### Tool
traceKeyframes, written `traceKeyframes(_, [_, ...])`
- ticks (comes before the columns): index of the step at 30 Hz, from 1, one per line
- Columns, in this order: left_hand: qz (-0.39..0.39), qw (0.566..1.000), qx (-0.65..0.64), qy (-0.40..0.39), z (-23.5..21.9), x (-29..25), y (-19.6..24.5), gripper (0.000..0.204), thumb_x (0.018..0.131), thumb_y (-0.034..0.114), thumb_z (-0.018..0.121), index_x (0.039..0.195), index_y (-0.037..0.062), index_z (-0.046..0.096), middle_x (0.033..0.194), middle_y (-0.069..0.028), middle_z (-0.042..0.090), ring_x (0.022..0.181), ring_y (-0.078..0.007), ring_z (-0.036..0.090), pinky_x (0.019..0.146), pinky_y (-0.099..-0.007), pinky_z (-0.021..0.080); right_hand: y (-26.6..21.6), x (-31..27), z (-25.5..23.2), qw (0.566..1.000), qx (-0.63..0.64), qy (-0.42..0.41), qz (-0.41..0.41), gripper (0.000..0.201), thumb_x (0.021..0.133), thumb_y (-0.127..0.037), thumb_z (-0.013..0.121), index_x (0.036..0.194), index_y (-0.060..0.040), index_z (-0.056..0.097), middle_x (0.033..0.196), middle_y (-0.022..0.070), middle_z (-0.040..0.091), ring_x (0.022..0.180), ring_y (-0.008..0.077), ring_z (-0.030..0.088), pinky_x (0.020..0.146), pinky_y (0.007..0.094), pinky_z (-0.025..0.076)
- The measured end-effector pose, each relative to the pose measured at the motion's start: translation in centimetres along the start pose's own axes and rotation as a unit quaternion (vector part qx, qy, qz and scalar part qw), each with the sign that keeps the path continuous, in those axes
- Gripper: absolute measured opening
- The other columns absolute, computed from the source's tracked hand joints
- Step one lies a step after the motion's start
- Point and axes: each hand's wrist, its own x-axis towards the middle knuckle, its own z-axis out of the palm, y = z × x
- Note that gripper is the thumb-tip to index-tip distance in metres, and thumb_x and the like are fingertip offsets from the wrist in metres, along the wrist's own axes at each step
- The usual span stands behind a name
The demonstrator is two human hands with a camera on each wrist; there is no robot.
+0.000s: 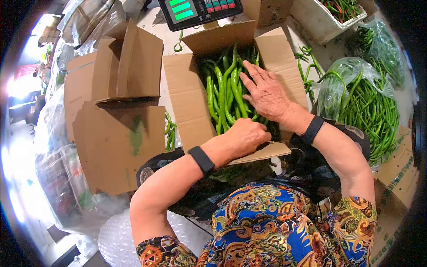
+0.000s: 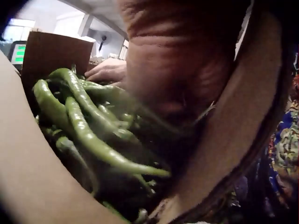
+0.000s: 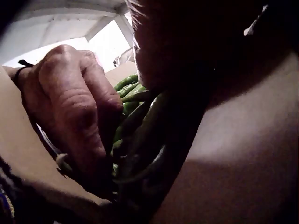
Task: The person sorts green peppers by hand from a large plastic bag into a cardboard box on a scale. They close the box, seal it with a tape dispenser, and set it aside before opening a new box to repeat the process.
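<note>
Long green peppers lie packed within a cardboard box, whose side flaps splay outward and whose far flap stands upright, leaving room for both hands from above. The right hand rests on the peppers toward the box's right side, its fingers extended and slightly spread. The left hand bends downward at the box's near edge, with little room beside the near flap; its fingers are curled, but their tips are hidden, and whether they grip a pepper cannot be told. A narrow gap separates the box's left flap from flat brown cardboard pieces. Beyond the box's far flap stands a scale with a lit green display; beyond its far right corner, a white foam crate holds red and green peppers. To the box's right, a glossy, crumpled plastic bag contains slender peppers. The box is matte and straight-edged; the packed peppers are smooth, shiny, tapered and gently curved; the bubble wrap toward the box's near left is dimpled and translucent
</note>
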Motion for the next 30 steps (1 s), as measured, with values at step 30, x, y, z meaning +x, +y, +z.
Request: traceKeyframes(30, [-0.217, 0.976, -0.005, 0.034, -2.0, -4.8, -1.2, 0.036, 0.073, 0.030, 0.077, 0.090, 0.0049, 0.056, 0.083, -0.0161, 0.059, 0.078, -0.0366, 0.061, 0.066, -0.0451, 0.050, -2.6, 2.2, -0.4, 0.997, 0.053, 0.055, -0.029, 0.055, 0.087, -0.030, 0.063, 0.130, 0.0010, 0.050, 0.141, 0.0224, 0.042, 0.131, 0.0371, 0.038, 0.107, 0.0464, 0.034])
